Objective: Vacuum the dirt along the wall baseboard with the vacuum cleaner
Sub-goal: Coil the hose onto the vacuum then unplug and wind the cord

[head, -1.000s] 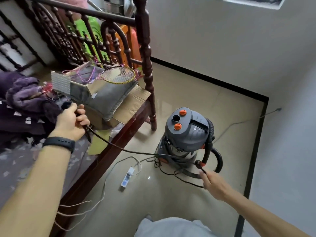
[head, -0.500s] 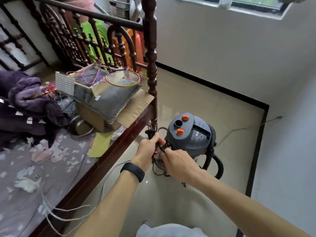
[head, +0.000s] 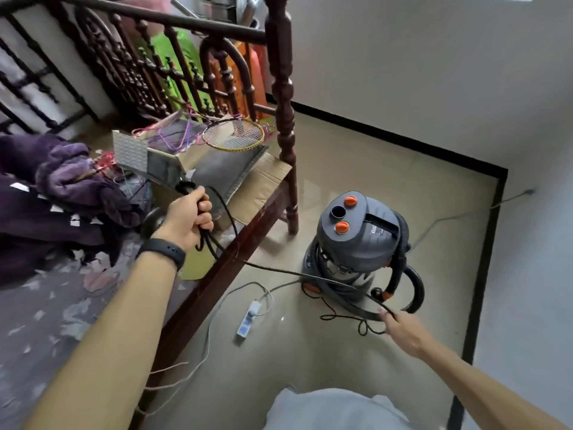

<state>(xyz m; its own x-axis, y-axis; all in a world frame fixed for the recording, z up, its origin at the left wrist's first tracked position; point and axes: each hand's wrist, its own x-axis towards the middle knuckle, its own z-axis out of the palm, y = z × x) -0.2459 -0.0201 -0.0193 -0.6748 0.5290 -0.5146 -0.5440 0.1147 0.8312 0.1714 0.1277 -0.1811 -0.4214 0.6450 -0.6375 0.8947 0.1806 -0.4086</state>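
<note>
A heap of crumpled purple fabric (head: pixel 62 178) lies at the far left on the grey patterned bed surface (head: pixel 46 305). Beside it stands a white perforated panel (head: pixel 130 150) against an open brown cardboard box (head: pixel 263 178), with a yellow-rimmed badminton racket (head: pixel 233 136) resting on top. The left hand (head: pixel 189 215), a black wristband (head: pixel 162 252) on its wrist, is raised over the bed with its fingers curled tight round several bunched loops of the thin black power cord (head: pixel 273 269). From that fist 1 strand runs down across the dark wooden bed rail (head: pixel 214 280) toward the floor. A white power strip (head: pixel 248 318) lies on the glossy beige tile floor (head: pixel 325 367) just beside the rail. The grey canister vacuum cleaner with 2 orange knobs (head: pixel 359 240) stands upright on the floor near the bedpost, its black hose (head: pixel 414 283) looping round its right side. Low at its base, the right hand (head: pixel 403 332) reaches forward and its fingertips pinch the same cord just above the tiles. The black wall baseboard (head: pixel 483 268) runs along the room corner behind and right of the vacuum, apart from it
</note>
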